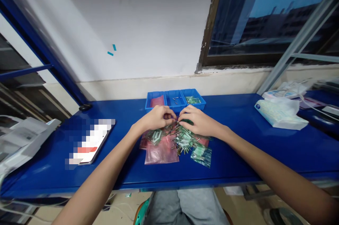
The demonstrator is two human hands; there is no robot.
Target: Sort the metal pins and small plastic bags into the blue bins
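My left hand and my right hand meet fingertip to fingertip over a heap of small parts. Fingers of both are curled in a pinch; whatever sits between them is too small to make out. Below lie brass-coloured metal pins, a loose spread of pale green strips and pink plastic bags. A clear bag with whitish pieces is under my left hand. Nearer the table edge, on the right, rests another clear bag with green pieces.
Just behind my hands stands a blue three-part tray, holding pink plastic, small metal bits and green boards. A phone-like device, partly pixelated, lies left on the blue table. A tissue pack is at right, white equipment far left.
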